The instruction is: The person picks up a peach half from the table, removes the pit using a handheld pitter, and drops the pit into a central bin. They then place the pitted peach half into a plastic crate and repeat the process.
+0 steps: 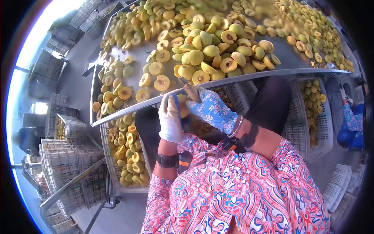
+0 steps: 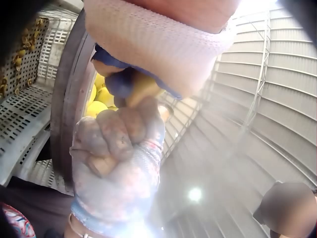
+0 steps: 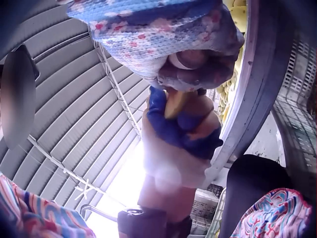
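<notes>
My left hand [image 1: 170, 119], in a white glove with a blue palm, holds a yellow peach half [image 1: 183, 106] just above my lap at the table's near edge. Beside it my right hand [image 1: 216, 109], in a blue flowered glove, grips a small tool with a brown handle [image 1: 190, 91]; a thin dark piece sticks out of its far end. In the left wrist view the curled fingers of the right hand [image 2: 116, 144] meet the peach half [image 2: 143, 91]. From the right wrist the peach half [image 3: 174, 104] shows between the two gloves, its cut face mostly hidden.
Halved peaches [image 1: 202, 54] lie heaped on the metal table [image 1: 136, 106], which has a raised rim. A crate of peach halves [image 1: 128, 156] stands at left, another crate [image 1: 309, 113] at right. Stacked crates [image 1: 70, 167] and a metal rail are farther left. Another person [image 1: 352, 117] is at far right.
</notes>
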### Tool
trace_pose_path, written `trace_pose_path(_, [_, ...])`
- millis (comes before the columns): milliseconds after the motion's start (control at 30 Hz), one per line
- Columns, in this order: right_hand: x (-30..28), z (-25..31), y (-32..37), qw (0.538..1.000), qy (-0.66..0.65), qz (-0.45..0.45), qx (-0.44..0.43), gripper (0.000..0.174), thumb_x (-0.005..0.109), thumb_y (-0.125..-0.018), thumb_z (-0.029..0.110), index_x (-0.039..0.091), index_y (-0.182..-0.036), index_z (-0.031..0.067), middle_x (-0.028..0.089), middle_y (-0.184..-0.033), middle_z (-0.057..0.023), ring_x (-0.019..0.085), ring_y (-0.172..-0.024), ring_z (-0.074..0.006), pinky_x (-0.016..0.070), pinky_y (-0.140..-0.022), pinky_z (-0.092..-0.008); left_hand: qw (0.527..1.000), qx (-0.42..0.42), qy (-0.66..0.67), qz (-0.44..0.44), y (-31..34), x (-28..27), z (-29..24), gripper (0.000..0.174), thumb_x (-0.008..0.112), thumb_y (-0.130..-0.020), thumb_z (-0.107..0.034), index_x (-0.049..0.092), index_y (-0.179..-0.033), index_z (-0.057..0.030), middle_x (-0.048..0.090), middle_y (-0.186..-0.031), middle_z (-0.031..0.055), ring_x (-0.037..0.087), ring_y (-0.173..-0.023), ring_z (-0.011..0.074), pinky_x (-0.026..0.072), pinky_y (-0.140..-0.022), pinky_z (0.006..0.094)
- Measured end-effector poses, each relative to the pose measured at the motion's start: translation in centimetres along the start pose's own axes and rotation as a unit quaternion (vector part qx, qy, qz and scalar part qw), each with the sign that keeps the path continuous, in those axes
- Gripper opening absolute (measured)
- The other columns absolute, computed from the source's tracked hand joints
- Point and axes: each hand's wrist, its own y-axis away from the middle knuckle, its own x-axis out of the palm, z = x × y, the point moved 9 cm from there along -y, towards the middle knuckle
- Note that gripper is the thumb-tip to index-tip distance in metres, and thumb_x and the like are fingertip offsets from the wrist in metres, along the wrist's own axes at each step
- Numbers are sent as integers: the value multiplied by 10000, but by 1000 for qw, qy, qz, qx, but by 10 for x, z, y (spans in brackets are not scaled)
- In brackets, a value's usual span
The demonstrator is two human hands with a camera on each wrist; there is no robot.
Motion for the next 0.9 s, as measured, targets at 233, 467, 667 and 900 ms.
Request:
trace_pose_path(233, [-2,-1,9,986,93,-77,-117,355,671,-840,181,593,-1120,-22,660,-891,-248,654,-864,-390,522,-707,-417,998,13,34,-56,-8,-13,29,383,420,-1031,-353,588,-1103,-16,638,-976,39,598,-864,109,489,-764,263])
trace_pose_path(467, [1,-22,6,993,57,-59,-84,393,670,-842,167,590,-1172,-30,675,-933,-229,659,-887,-386,536,-735,-395,999,22,-29,-18,-6,-7,24,444,395,-1026,-415,588,-1094,-22,642,-968,43,603,-880,119,482,-764,260])
trace_pose_path(667, [-3,-13,12,980,102,-108,-131,231,615,-882,222,595,-976,12,628,-780,-222,611,-741,-432,484,-603,-471,991,-55,112,-56,-2,2,33,389,406,-1026,-369,589,-1098,-33,641,-983,42,606,-875,123,486,-761,248])
trace_pose_path(900, [6,14,22,931,245,-113,-247,146,548,-923,200,575,-1000,79,581,-737,-183,602,-650,-388,475,-530,-437,996,38,22,-77,0,-6,34,412,407,-1024,-406,590,-1111,-48,631,-1012,28,602,-876,120,491,-764,256])
